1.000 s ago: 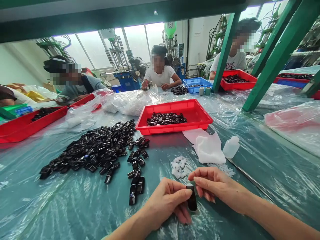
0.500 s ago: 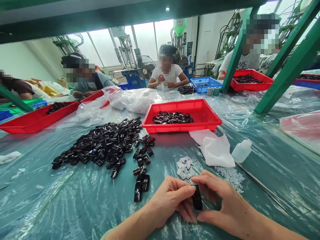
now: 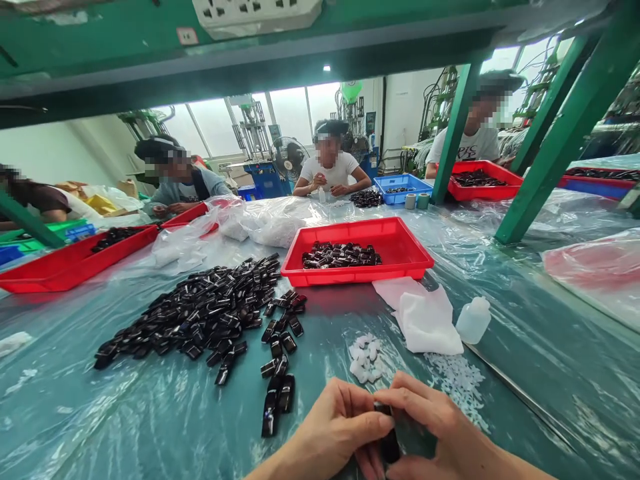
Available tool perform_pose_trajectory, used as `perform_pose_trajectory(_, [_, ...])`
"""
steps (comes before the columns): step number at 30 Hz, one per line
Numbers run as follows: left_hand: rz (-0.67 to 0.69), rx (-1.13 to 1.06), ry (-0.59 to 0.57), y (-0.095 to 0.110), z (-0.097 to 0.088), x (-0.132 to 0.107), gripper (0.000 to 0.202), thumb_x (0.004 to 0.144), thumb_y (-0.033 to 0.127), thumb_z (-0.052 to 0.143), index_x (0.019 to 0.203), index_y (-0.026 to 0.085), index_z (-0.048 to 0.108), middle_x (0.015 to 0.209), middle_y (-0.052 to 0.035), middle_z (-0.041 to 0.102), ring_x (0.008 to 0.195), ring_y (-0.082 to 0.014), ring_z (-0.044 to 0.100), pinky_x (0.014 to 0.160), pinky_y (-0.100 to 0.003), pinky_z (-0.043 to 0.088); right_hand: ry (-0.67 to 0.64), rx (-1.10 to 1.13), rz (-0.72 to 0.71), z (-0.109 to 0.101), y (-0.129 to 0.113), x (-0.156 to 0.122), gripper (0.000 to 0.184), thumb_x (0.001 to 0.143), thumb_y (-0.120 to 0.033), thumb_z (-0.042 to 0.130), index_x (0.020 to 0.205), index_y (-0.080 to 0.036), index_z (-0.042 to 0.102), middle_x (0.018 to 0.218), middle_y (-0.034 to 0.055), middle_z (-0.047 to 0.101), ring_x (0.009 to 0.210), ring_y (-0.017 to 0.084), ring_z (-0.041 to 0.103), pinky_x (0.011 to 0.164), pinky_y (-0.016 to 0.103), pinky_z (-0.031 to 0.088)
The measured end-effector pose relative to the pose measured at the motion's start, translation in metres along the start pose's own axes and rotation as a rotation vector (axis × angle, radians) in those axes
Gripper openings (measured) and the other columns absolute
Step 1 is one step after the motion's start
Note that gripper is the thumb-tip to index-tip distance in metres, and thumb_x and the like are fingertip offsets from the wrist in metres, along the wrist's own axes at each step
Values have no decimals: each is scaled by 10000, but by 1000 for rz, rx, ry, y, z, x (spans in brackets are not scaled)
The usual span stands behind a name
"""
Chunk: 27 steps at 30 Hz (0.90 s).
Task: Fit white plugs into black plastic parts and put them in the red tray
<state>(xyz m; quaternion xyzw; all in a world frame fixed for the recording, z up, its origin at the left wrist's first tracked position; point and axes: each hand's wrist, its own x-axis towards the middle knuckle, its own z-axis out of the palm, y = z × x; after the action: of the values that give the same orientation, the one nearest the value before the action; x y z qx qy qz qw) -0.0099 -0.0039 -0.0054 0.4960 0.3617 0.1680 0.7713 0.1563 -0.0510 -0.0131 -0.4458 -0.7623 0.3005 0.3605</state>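
Fingers of my remotely watched left hand (image 3: 345, 425) pinch a glossy black curved plastic piece (image 3: 390, 445) above the green, film-covered tabletop (image 3: 190, 420). My right hand (image 3: 435, 421) has closed around it since a second ago, seemingly steadying it. I cannot tell whether those fingers grip or merely touch; they hide its upper end, and the frame crops both forearms.

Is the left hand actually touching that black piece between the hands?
Touching. The head view shows the left hand gripping the black piece, its thumb laid across the upper part.
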Motion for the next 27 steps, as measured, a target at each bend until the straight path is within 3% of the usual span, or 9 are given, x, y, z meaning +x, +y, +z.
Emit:
perform_pose_trajectory(3, [34, 21, 90, 3, -4, 4, 399, 612, 471, 711, 591, 87, 601, 436, -3, 549, 342, -73, 501, 347, -148, 375, 57, 17, -20, 6, 17, 1, 626, 621, -415, 730, 1163, -156, 555, 863, 66, 566, 738, 190, 560, 663, 273, 479])
perform_pose_trajectory(5, [72, 26, 190, 12, -7, 4, 408, 622, 471, 708, 658, 72, 627, 484, -14, 580, 357, -70, 518, 350, -140, 366, 54, 57, -64, 10, 30, 2, 765, 681, -605, 603, 1287, -166, 446, 876, 70, 565, 652, 161, 532, 586, 253, 470])
perform_pose_trajectory(8, [98, 18, 337, 36, -9, 1, 435, 595, 445, 734, 801, 74, 638, 559, -28, 631, 394, -83, 561, 370, -142, 385, 20, 75, -111, 16, 43, 4, 784, 721, -673, 494, 1330, -190, 385, 877, 61, 558, 538, 114, 456, 456, 214, 410])
perform_pose_trajectory(13, [120, 120, 405, 86, -13, 14, 360, 611, 344, 743, 834, 93, 615, 623, -64, 678, 454, -116, 615, 408, -159, 434, -28, 46, -92, 21, 43, 5, 512, 849, -498, 421, 1284, -229, 430, 845, 40, 584, 503, 93, 421, 460, 197, 385])
perform_pose_trajectory(16, [190, 170, 449, 119, -20, 42, 259, 660, 299, 722, 722, 83, 593, 615, -80, 664, 471, -118, 617, 437, -173, 466, -67, 39, -110, 19, 39, 6, 569, 779, -513, 496, 1248, -193, 462, 792, 35, 592, 504, 102, 429, 476, 207, 397])
perform_pose_trajectory(20, [343, 232, 529, 156, -31, 72, 260, 774, 305, 631, 926, 109, 551, 839, -68, 654, 630, -111, 653, 598, -208, 532, -89, 28, -55, 9, 30, 6, 550, 717, -380, 569, 1212, -154, 488, 787, 38, 610, 509, 105, 463, 479, 207, 402])
perform_pose_trajectory(22, [379, 303, 544, 162, -36, 73, 349, 806, 347, 586, 1054, 113, 513, 974, -101, 629, 689, -123, 659, 635, -241, 541, -96, 6, -14, 5, 24, 5, 538, 698, -275, 560, 1214, -143, 488, 804, 45, 619, 529, 110, 496, 490, 209, 413])
perform_pose_trajectory(24, [370, 414, 551, 155, -42, 65, 411, 795, 358, 586, 1108, 105, 504, 991, -115, 622, 685, -130, 657, 628, -246, 535, -102, -18, 16, 1, 16, 3, 521, 697, -216, 537, 1211, -139, 494, 809, 49, 626, 540, 116, 523, 506, 215, 431])
perform_pose_trajectory(27, [295, 661, 529, 128, -51, 36, 317, 734, 291, 620, 975, 86, 606, 757, -63, 651, 577, -128, 617, 545, -230, 499, -91, -59, -2, -1, 7, -1, 430, 723, -179, 514, 1150, -134, 540, 794, 54, 640, 575, 138, 566, 556, 234, 461])
